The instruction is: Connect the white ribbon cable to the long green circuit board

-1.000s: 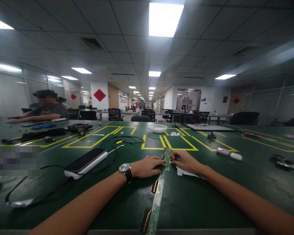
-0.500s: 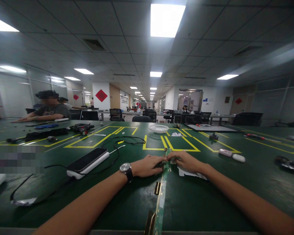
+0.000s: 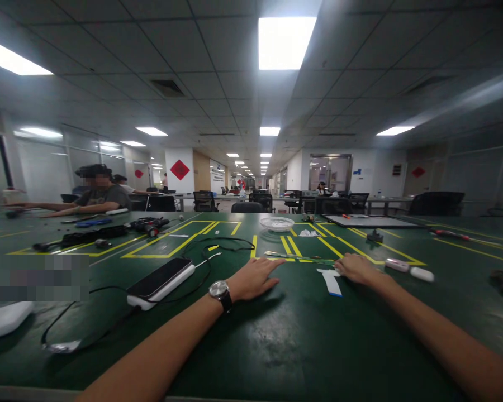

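Left grip (image 3: 255,277) released, fingers spread, nothing in them; right grip (image 3: 356,267) right at the end of the circuit board (image 3: 300,258), though whether it's pinching we can't tell! Across the green worktop (image 3: 276,340) we go: that long, thin board lies crosswise, just beyond our left fingers. Light, we reckon, fairly stiff yet bendable, fragile across its face, so edges near both ends, please! Near the right grip, a white paper strip (image 3: 332,283), likely soft and featherlight.
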The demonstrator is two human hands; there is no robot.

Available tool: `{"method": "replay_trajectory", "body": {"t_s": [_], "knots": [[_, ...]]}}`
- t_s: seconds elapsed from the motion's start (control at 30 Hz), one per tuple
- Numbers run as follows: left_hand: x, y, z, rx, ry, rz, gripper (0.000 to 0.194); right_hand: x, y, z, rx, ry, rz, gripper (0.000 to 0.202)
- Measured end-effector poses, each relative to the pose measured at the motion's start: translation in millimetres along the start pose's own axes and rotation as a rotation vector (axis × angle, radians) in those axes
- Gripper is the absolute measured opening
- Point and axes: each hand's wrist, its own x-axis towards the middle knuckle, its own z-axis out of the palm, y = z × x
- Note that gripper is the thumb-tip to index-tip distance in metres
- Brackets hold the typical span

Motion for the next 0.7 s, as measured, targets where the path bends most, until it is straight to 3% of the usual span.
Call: {"method": "replay_trajectory", "body": {"t_s": [0.23,0.7], "knots": [[2,2,2.6,0.076,-0.015,-0.001,0.052,2,-1,10,0.029,-0.074,0.186,0.073],[0,3,7.4,0.13,-0.04,-0.02,0.055,7,14,17,0.135,-0.192,0.188,0.109]]}}
